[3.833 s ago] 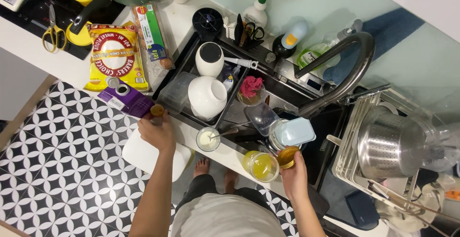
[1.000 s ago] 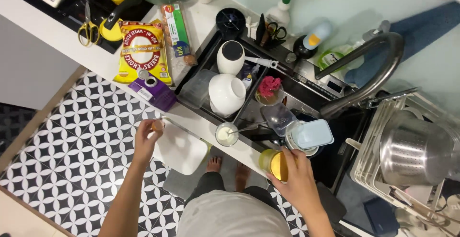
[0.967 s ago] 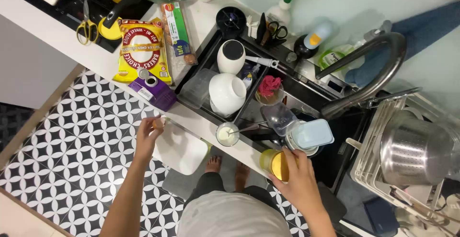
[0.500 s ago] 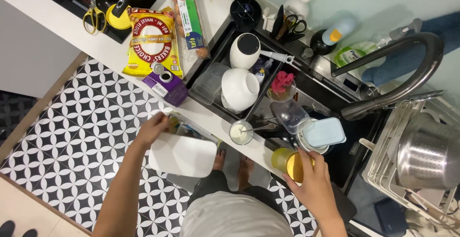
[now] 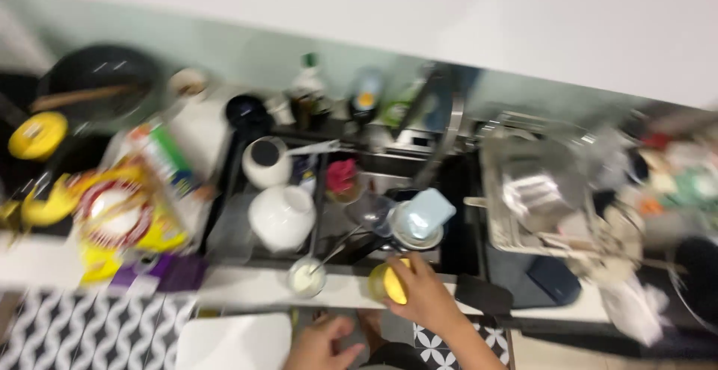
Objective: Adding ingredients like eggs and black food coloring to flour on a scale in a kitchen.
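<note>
The right hand [image 5: 422,295] has its grip closed around a yellow cup [image 5: 389,283] on the tabletop [image 5: 247,286], probably light, rigid and slippery, best held around its side, while the left hand [image 5: 321,344] hangs loosely open, holding nothing.

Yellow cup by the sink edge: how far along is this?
Done: small white bowl with spoon sits on the counter edge. In hand: right hand grips the yellow cup; left hand is empty by the white board. Left: the sink remains crowded.
</note>
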